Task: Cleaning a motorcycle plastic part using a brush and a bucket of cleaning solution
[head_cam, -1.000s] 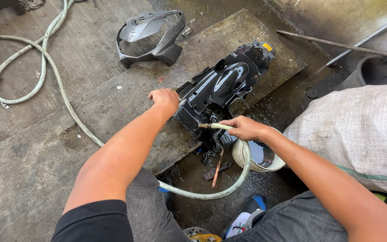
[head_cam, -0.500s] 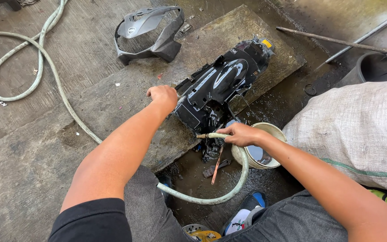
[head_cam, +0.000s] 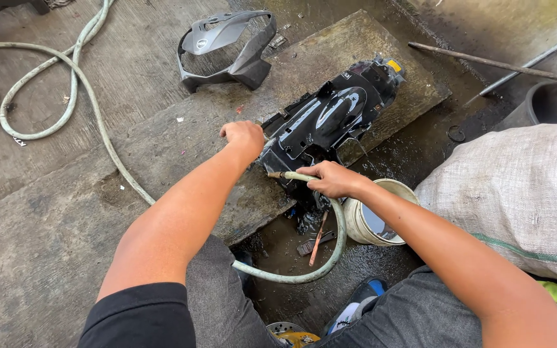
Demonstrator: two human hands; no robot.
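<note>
One glossy black plastic scooter panel [head_cam: 330, 122] lies wet on a concrete slab [head_cam: 162, 148], its long axis running from 8 o'clock up to 2 o'clock, with a small yellow patch at its far end. The left hand [head_cam: 245, 136] rests at the panel's near left edge, fingers curled shut against it; what they grip is hidden. The right hand [head_cam: 331, 179] has its fingers closed around the end of one pale green hose [head_cam: 320, 261], whose tip points toward 9 o'clock at the panel's near end. The hose loops back under the right arm and away across the floor to 10 o'clock. One white bucket [head_cam: 369, 222] stands just at 4 o'clock of the right hand. One grey panel [head_cam: 227, 48] lies at 11 o'clock of the black one. One woven sack [head_cam: 517, 193] fills the 3 o'clock side. Two long rods [head_cam: 485, 64] lie crossed at 2 o'clock.
</note>
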